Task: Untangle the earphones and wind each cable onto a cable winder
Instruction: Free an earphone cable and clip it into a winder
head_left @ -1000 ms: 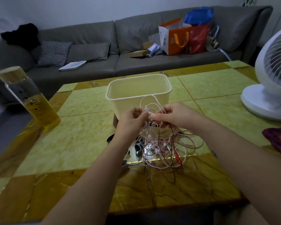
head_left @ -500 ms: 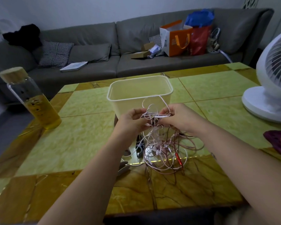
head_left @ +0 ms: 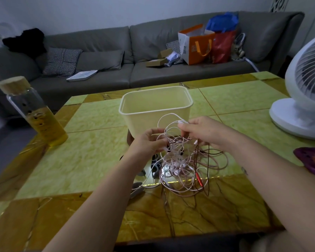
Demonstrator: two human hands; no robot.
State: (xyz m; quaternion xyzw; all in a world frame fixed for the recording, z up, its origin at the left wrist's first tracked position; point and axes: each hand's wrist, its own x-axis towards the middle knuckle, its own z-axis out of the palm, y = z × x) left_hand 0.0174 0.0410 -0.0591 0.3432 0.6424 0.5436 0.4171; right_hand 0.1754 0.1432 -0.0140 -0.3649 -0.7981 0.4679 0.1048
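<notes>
Your left hand [head_left: 147, 142] pinches strands at the top of the tangled earphones [head_left: 182, 160], while your right hand [head_left: 205, 133] pinches a white cable just above, holding one loop raised. The tangle hangs between and below your hands, its lower loops resting on the surface [head_left: 91, 157]. The thin pink, white and dark cables look light, limp and quick to snag, so grip near a plug or earbud and ease rather than yank. Small grey pieces [head_left: 155, 166], possibly winders, lie beneath your left hand. A cream tub [head_left: 153, 113] stands just beyond both hands.
</notes>
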